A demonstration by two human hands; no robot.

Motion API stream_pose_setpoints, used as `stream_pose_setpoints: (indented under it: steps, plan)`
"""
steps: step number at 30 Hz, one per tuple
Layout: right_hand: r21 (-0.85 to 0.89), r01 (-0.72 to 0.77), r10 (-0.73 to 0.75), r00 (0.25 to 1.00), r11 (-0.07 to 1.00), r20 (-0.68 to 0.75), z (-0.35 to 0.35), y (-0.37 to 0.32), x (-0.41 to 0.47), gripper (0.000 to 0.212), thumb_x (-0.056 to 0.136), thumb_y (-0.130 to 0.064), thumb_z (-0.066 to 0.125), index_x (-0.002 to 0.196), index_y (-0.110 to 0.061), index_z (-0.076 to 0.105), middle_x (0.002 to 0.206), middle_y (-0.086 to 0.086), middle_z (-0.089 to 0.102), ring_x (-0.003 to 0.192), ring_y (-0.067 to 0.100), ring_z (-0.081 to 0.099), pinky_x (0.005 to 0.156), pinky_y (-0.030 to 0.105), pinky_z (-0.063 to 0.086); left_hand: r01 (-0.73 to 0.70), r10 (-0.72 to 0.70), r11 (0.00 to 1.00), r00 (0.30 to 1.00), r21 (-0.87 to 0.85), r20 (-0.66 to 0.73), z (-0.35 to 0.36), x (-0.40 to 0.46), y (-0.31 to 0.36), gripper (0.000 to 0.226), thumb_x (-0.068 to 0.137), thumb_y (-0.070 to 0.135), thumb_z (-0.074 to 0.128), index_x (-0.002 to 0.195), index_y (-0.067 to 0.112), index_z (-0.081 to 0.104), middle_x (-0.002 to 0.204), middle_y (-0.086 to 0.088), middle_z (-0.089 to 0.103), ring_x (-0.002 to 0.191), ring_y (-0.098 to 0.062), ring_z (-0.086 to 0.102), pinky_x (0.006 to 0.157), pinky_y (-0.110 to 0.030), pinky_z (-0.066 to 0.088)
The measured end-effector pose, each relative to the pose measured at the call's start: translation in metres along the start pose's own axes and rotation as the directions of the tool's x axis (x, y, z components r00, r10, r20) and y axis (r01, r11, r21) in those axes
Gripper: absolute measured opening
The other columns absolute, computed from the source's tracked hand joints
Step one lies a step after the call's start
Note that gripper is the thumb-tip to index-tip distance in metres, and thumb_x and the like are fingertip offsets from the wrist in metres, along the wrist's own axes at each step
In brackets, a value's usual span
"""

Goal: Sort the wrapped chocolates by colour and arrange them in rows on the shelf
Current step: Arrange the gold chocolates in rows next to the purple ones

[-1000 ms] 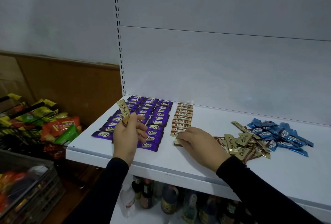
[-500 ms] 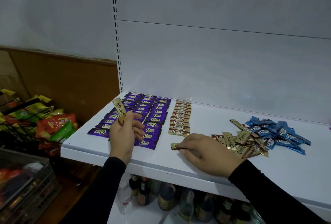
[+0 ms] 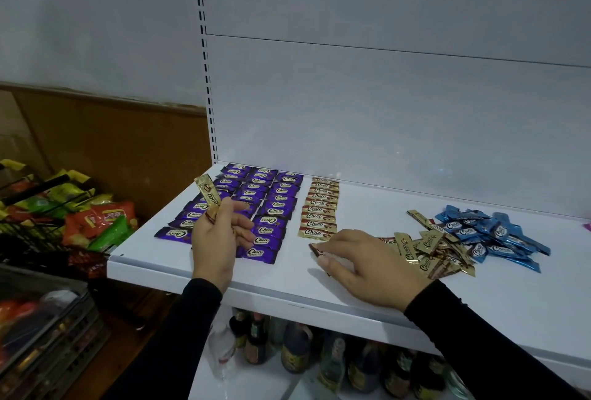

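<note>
On the white shelf (image 3: pixel 367 297) lie three rows of purple chocolates (image 3: pixel 268 204) at the left and one column of gold chocolates (image 3: pixel 320 207) beside them. My left hand (image 3: pixel 217 239) is raised over the purple rows and grips a gold chocolate (image 3: pixel 208 195) upright. My right hand (image 3: pixel 364 265) rests on the shelf just below the gold column, its fingers pinching another gold chocolate (image 3: pixel 316 251) flat on the surface. A loose pile of gold chocolates (image 3: pixel 428 249) lies to the right of that hand, with a pile of blue chocolates (image 3: pixel 489 236) beyond it.
A wire basket with colourful snack packets (image 3: pixel 80 217) stands left of the shelf. Dark bottles (image 3: pixel 297 348) fill the shelf below. The white back panel (image 3: pixel 383 112) rises behind the chocolates. A small purple scrap (image 3: pixel 587 226) shows at the far right edge.
My right hand has drawn back from the end of the gold column towards the shelf's front, with a gold chocolate under its fingers. My left hand kept its chocolate raised.
</note>
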State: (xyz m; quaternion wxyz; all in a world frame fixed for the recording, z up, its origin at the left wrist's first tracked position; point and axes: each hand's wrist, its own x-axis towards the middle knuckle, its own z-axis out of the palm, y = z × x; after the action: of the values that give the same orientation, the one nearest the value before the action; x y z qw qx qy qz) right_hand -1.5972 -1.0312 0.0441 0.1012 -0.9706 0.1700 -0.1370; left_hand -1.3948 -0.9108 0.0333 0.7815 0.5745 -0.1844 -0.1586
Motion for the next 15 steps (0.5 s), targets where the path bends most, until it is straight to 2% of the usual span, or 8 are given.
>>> stream_pose_setpoints:
  steps: [4,8,11,15]
  plan:
    - [0.006,0.059,-0.059,0.994,0.998,0.091,0.0,-0.002,-0.005,0.046,0.099,-0.049,0.038,0.115,-0.019,0.07,0.123,-0.006,0.061,0.112,0.006,0.053,0.099,0.026,0.043,0.008,-0.008,1.0,1.0,-0.001,-0.007,0.0,0.0,0.0,0.034,0.105,0.033,0.046,0.092,0.01,0.068,0.064,-0.007,0.062,0.051,-0.016,0.056,0.043,-0.021,0.049]
    - [-0.001,0.081,-0.08,0.992,0.997,0.1,0.003,-0.009,-0.003,0.049,0.1,-0.052,0.037,0.115,-0.018,0.069,0.118,-0.003,0.058,0.112,0.01,0.049,0.098,0.016,0.033,0.012,-0.012,1.0,1.0,0.003,-0.006,0.0,-0.001,0.0,0.034,0.105,0.034,0.046,0.092,0.01,0.068,0.065,-0.008,0.062,0.052,-0.017,0.056,0.045,-0.023,0.049]
    - [0.016,0.06,-0.062,0.992,0.998,0.11,0.005,-0.009,-0.001,0.06,0.096,-0.061,0.029,0.124,-0.023,0.065,0.124,-0.006,0.052,0.118,0.01,0.044,0.104,0.022,0.031,0.016,-0.016,1.0,1.0,0.005,-0.008,-0.001,0.0,0.001,0.035,0.105,0.034,0.047,0.092,0.01,0.069,0.063,-0.006,0.062,0.051,-0.015,0.057,0.045,-0.023,0.05]
    - [0.041,0.011,-0.019,0.98,0.999,0.199,0.002,-0.006,-0.005,0.053,0.101,-0.052,0.033,0.141,-0.024,0.05,0.146,-0.01,0.038,0.131,0.004,0.039,0.107,0.011,0.023,0.02,-0.02,1.0,1.0,-0.003,-0.009,-0.002,0.0,0.0,0.035,0.105,0.033,0.046,0.091,0.011,0.069,0.062,-0.006,0.062,0.05,-0.015,0.056,0.045,-0.024,0.05]
